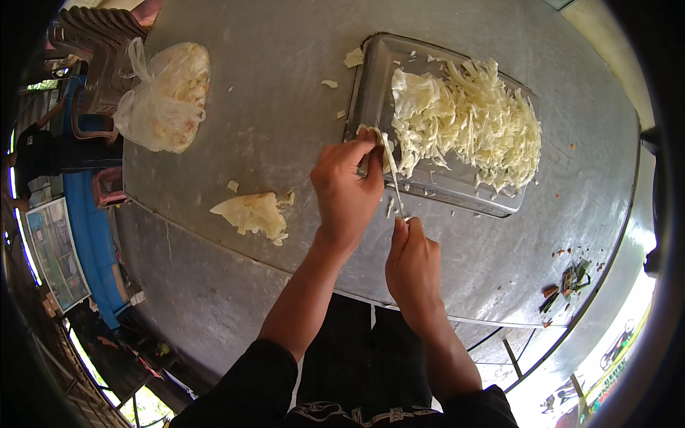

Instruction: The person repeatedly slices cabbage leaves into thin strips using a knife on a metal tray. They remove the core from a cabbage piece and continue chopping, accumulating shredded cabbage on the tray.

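My left hand (350, 184) presses a small piece of cabbage (388, 147) at the left side of an upturned metal tray (455, 192). My right hand (415, 257) grips a knife (395, 179) by its handle, which the fingers mostly hide. The thin blade lies along the right side of that piece, close to the left fingertips. A large heap of shredded cabbage (471, 117) covers much of the tray to the right of the blade. On the table, left of my left forearm, rests a loose cabbage leaf piece (257, 214).
A knotted clear plastic bag (168, 101) with pale contents sits on the metal table (278, 107) at far left. Cabbage scraps (353, 58) lie beside the tray. Dark leafy debris (570, 283) is near the right edge. Stacked plastic chairs (96, 64) and a person (53, 152) are beyond the table.
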`<state>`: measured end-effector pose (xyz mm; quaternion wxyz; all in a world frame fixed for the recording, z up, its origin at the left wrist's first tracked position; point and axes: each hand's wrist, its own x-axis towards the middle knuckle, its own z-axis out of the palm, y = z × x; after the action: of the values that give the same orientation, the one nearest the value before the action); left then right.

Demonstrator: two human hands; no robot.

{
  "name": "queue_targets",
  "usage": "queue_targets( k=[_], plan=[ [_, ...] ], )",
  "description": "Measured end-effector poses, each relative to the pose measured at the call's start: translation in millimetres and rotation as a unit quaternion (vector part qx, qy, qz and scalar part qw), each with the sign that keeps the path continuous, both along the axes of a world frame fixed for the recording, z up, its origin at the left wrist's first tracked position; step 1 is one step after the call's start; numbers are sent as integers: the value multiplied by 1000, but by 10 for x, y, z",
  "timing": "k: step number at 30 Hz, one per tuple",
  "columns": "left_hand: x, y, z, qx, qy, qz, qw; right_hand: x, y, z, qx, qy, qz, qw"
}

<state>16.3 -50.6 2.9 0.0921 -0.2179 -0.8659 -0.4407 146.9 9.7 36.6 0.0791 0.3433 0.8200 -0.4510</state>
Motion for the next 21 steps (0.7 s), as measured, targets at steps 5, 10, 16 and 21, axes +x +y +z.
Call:
queue_targets(
  k=[5, 10, 16, 21],
  plan=[
    [1, -10, 6, -10, 9, -12, 1000, -42, -39, -66, 27, 1, 11, 1000],
    [-3, -14, 15, -24, 11, -14, 1000, -369, -20, -84, 68, -21, -21, 997],
    [17, 35, 25, -4, -15, 6, 1000, -346, 40, 23, 35, -15, -33, 999],
    [36, 24, 36, -9, -4, -1, 1000, -24, -28, 54, 4, -15, -2, 1000]
  ],
)
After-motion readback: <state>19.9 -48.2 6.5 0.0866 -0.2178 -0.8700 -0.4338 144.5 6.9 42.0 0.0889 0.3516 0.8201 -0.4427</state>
